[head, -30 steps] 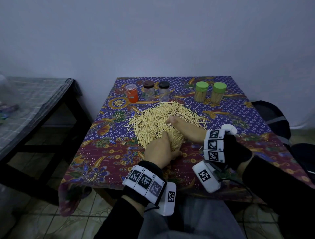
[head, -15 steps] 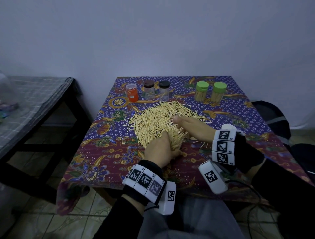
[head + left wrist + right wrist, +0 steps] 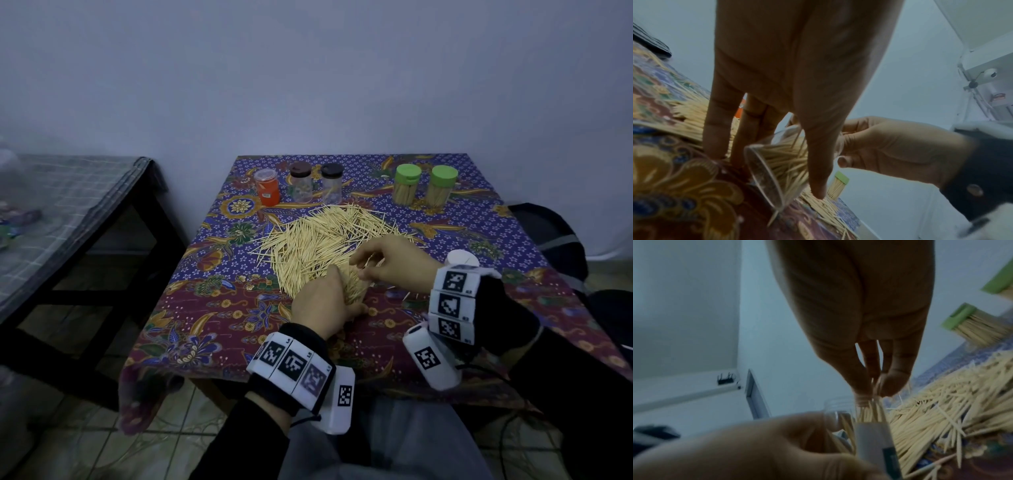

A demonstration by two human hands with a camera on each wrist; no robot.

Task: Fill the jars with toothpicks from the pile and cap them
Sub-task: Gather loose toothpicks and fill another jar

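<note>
Worktop (image 3: 534,240): covered by a patterned cloth in blue, maroon and gold.

Toothpick pile (image 3: 318,240): loose heap at the middle of the worktop, spreading toward the far row of jars.

Clear jar (image 3: 768,172): open, tilted on its side at the near edge of the pile, partly filled with toothpicks, mouth facing away from the person. In the head view it is mostly hidden behind the hands.

Left hand (image 3: 322,301): fingers and thumb wrapped round the clear jar, holding it just above the cloth.

Right hand (image 3: 394,263): fingers pressed together with the thumb, pinching a small bunch of toothpicks (image 3: 871,412) at the mouth of the jar.

Green-lidded jars (image 3: 406,185) (image 3: 442,186): two, capped, full of toothpicks, upright side by side at the far right of the worktop.

Orange jar (image 3: 267,188): clear lid, upright at far left.

Dark-lidded jars (image 3: 301,183) (image 3: 331,183): two clear ones, upright, just right of the orange jar; contents too small to tell.

Side table (image 3: 68,195): dark frame, checked cloth, left of the worktop.

Dark bag (image 3: 548,236): on the floor at the right.
</note>
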